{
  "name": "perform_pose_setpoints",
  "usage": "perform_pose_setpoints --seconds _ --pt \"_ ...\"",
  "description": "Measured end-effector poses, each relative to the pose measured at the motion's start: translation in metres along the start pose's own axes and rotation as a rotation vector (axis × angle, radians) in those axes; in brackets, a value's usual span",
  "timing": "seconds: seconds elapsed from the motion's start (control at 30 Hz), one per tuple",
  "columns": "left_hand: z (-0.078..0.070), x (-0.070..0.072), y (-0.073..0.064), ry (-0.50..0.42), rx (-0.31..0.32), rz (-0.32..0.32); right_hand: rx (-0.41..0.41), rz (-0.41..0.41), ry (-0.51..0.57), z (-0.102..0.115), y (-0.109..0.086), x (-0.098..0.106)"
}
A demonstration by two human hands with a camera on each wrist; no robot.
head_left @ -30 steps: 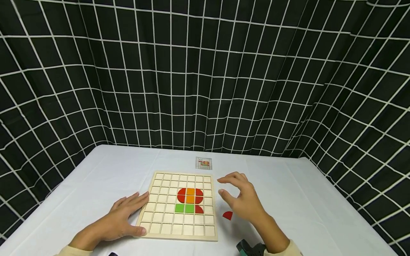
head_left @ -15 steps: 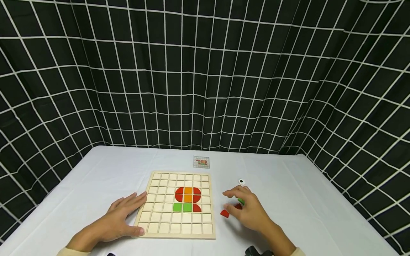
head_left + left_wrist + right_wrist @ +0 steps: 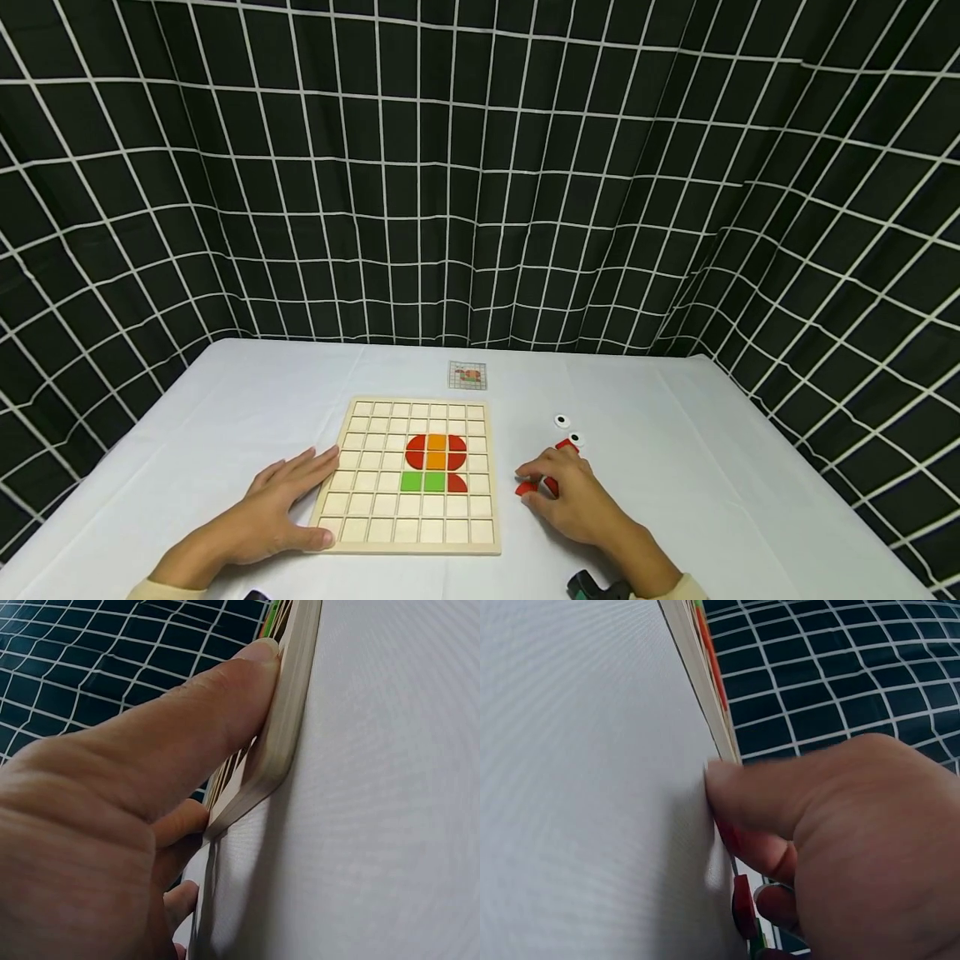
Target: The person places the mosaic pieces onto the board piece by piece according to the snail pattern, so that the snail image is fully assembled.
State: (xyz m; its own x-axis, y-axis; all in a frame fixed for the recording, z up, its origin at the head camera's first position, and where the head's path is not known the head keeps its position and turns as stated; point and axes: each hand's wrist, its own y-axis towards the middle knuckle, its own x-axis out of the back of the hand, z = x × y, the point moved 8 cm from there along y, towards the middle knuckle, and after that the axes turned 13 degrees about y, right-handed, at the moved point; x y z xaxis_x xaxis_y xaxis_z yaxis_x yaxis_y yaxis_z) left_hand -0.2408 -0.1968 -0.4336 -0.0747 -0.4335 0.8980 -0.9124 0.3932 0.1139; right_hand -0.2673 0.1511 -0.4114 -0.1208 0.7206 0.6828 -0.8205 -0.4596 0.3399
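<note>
One red piece (image 3: 526, 489) beside the board (image 3: 408, 547) now comes within the narrowing, half-bent grasp of the right hand (image 3: 573, 500), pinched or not I cannot tell, while the left hand (image 3: 266, 517), loosely extended, touches the board.

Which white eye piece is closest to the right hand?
The lower eye piece in the head view, just beyond the right hand. The other eye piece lies farther off and slightly more to the left.

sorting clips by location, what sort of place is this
Probably a curtained-off tabletop booth, perhaps for recording: black grid-patterned curtains stand behind and beside a white-covered table, which holds a gridded wooden board with coloured pieces.
</note>
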Motion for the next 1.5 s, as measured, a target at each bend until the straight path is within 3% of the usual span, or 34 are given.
perform_pose_setpoints --seconds 0.23,0.43,0.87,1.13,1.33,1.5 --pt "0.000 -0.001 -0.002 -0.004 -0.011 -0.012 0.000 -0.016 0.000 0.000 0.001 0.001" --pt "-0.001 -0.002 -0.002 -0.001 -0.028 -0.022 -0.019 -0.090 -0.104 -0.003 0.000 0.007" --pt "-0.002 -0.001 -0.002 -0.002 -0.027 -0.022 -0.021 -0.041 -0.047 -0.002 0.002 0.000" --pt "-0.001 0.000 0.000 0.009 -0.001 -0.011 0.023 -0.026 -0.053 0.003 0.003 -0.004" --pt "0.000 0.000 0.000 0.015 0.003 -0.008 -0.045 -0.057 -0.130 0.000 0.003 -0.001" --pt "0.000 0.000 0.000 0.016 0.004 -0.003 -0.057 -0.050 -0.121 0.000 0.002 -0.001"
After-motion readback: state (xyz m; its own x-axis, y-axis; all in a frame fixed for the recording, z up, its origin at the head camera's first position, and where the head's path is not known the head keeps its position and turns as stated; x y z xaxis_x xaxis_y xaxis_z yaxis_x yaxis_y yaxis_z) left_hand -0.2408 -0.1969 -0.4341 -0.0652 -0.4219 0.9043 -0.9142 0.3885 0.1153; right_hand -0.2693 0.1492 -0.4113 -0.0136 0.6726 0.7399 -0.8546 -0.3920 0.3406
